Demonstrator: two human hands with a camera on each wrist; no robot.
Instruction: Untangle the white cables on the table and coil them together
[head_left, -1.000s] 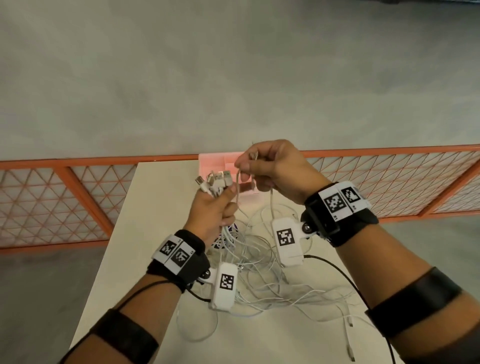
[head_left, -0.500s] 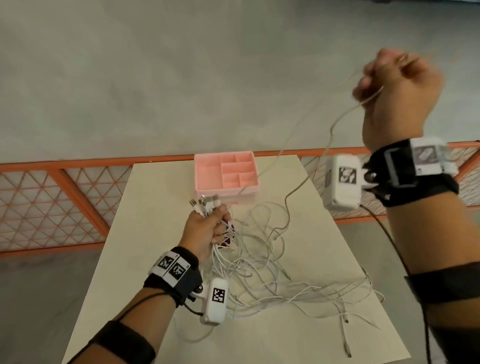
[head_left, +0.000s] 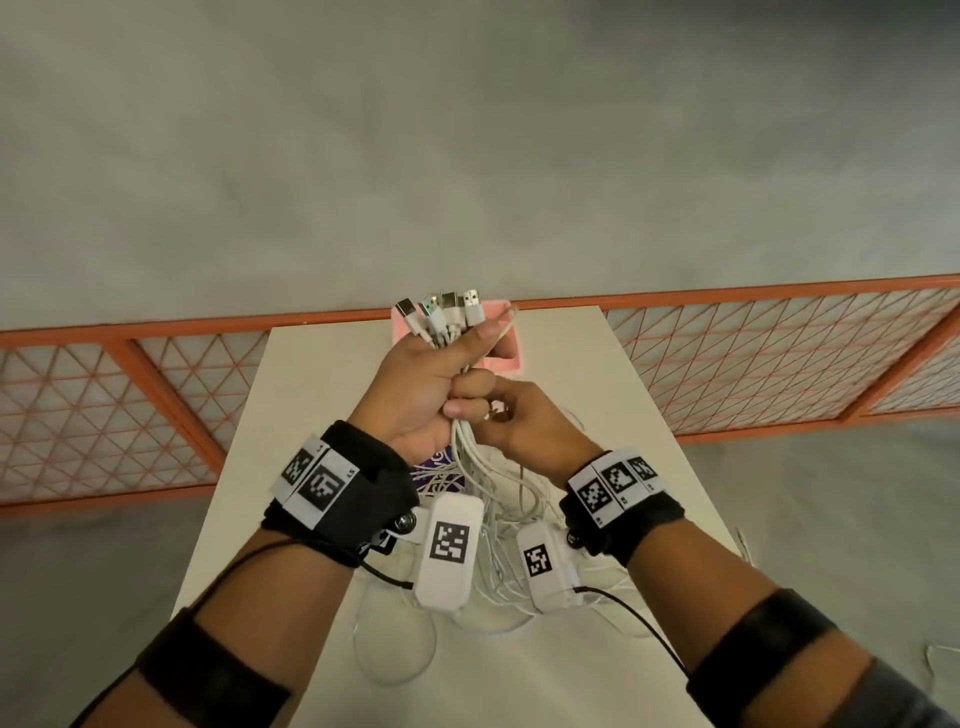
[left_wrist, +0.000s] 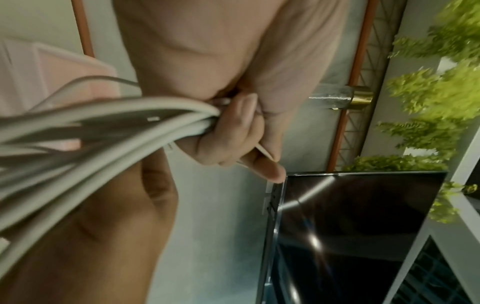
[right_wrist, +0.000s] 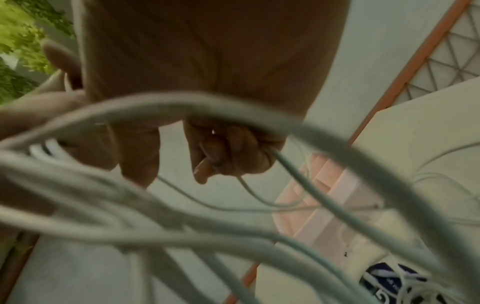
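Note:
My left hand grips a bundle of several white cables, their USB plugs fanning out above the fist. In the left wrist view the bundle runs into the curled fingers. My right hand sits just right of and below the left fist, touching it, with fingers curled round a thin white cable that hangs from it. The rest of the cables lie in a loose tangle on the beige table, partly hidden by my wrists.
A pink compartment tray stands at the table's far end, mostly behind my hands. A dark purple patterned item lies under the cables. An orange lattice railing runs behind the table. The table's right edge is close.
My right hand, raised high to the right half a second ago drawing a cable out, has come back down beside the left fist. The left hand has lifted the plug bundle higher.

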